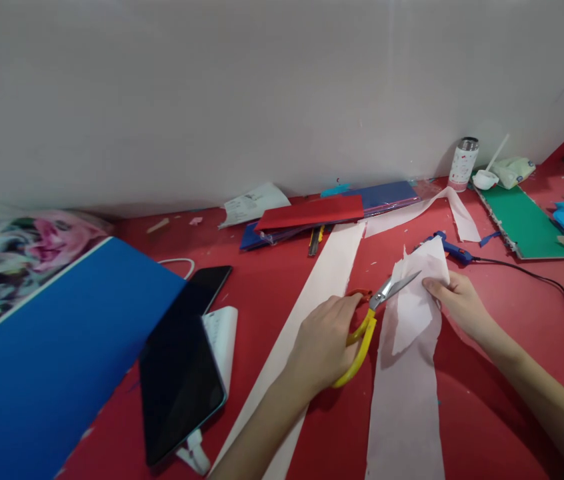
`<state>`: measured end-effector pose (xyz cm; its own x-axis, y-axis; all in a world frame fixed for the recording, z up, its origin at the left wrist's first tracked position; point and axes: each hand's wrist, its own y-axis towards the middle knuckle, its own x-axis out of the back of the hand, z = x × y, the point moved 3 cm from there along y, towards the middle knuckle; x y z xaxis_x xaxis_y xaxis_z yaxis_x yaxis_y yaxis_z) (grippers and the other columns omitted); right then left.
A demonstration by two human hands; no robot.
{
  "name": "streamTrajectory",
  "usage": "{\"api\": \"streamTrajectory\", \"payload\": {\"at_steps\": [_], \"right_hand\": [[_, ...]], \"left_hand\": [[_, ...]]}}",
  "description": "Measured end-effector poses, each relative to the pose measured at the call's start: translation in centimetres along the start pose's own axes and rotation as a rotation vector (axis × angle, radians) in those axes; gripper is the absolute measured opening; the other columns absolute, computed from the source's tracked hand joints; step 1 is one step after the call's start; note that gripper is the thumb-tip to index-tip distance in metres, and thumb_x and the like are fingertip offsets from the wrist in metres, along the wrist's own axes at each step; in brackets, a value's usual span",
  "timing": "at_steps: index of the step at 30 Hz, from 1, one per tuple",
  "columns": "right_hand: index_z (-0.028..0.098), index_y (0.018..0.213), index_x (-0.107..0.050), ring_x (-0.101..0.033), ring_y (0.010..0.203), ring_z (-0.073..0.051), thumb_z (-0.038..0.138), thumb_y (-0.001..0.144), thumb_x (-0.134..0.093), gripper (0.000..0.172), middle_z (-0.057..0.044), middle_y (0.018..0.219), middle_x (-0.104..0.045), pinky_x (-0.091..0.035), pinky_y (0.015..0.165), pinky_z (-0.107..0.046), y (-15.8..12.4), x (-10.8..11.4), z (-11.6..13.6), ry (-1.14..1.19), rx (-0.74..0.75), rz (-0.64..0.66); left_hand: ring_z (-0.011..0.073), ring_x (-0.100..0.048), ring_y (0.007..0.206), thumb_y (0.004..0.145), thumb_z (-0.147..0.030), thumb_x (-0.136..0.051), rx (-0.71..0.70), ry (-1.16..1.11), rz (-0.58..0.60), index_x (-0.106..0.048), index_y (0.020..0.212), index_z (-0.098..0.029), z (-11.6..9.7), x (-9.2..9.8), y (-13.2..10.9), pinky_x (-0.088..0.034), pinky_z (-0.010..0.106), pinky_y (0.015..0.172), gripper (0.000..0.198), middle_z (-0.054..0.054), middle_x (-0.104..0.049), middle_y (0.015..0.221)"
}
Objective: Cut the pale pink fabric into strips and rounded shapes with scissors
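My left hand [323,341] is closed round the yellow handles of a pair of scissors [368,324]. The blades are slightly apart and point right, at the left edge of a pale pink paper strip [405,373]. This strip lies on the red surface [272,287] and runs toward me. My right hand [457,300] pinches the strip's right edge near its far, jagged end and holds that end slightly raised. A flap of the same paper hangs loose just below the blades.
A longer pale strip [329,273] lies left of the scissors. A blue glue gun [449,248] with a black cord sits behind the paper. Also here: red and blue sheets [312,212], a green board [525,223], a tin [463,163], a tablet [177,380], a phone [209,283], a blue board [57,360].
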<state>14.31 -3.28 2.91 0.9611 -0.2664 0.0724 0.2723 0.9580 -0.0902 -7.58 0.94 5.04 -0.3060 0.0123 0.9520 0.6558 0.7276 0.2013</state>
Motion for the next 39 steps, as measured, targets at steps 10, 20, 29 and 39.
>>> {"api": "streamTrajectory", "payload": {"at_steps": [10, 20, 29, 39], "right_hand": [[0.017, 0.071, -0.060, -0.047, 0.059, -0.013, 0.052, 0.074, -0.062, 0.036, -0.001, 0.065, -0.055, -0.038, 0.054, -0.025, -0.2, -0.2, -0.2, 0.044, -0.024, -0.004], [0.017, 0.065, -0.057, -0.043, 0.056, -0.011, 0.046, 0.073, -0.064, 0.031, 0.001, 0.061, -0.051, -0.037, 0.052, -0.023, -0.4, -0.6, -0.3, 0.125, -0.034, -0.047], [0.016, 0.070, -0.061, -0.050, 0.062, -0.013, 0.046, 0.073, -0.066, 0.030, -0.001, 0.068, -0.058, -0.040, 0.056, -0.024, -0.8, -0.9, -0.2, 0.201, -0.056, -0.038], [0.015, 0.077, -0.064, -0.054, 0.065, -0.016, 0.051, 0.072, -0.069, 0.037, -0.003, 0.071, -0.061, -0.045, 0.062, -0.028, -0.9, -1.5, -0.9, 0.298, -0.098, 0.000]], "left_hand": [[0.0237, -0.062, 0.081, 0.085, -0.022, -0.044, 0.008, -0.009, -0.018, -0.058, 0.109, -0.014, -0.6, -0.4, -0.1, -0.050, 0.034, 0.072, 0.029, 0.010, -0.067, 0.089], [0.0227, -0.064, 0.076, 0.086, -0.023, -0.046, -0.040, -0.026, -0.117, -0.060, 0.107, -0.015, -0.7, -0.9, -0.4, -0.051, 0.033, 0.066, 0.026, 0.008, -0.068, 0.084], [0.0224, -0.065, 0.078, 0.086, -0.024, -0.047, -0.071, -0.054, -0.178, -0.059, 0.109, -0.015, -0.7, -1.1, -0.5, -0.052, 0.033, 0.067, 0.027, 0.009, -0.070, 0.092], [0.0204, -0.065, 0.076, 0.088, -0.025, -0.047, -0.075, -0.102, -0.195, -0.058, 0.108, -0.015, -0.4, -1.5, -0.6, -0.052, 0.030, 0.065, 0.025, 0.007, -0.068, 0.084]]}}
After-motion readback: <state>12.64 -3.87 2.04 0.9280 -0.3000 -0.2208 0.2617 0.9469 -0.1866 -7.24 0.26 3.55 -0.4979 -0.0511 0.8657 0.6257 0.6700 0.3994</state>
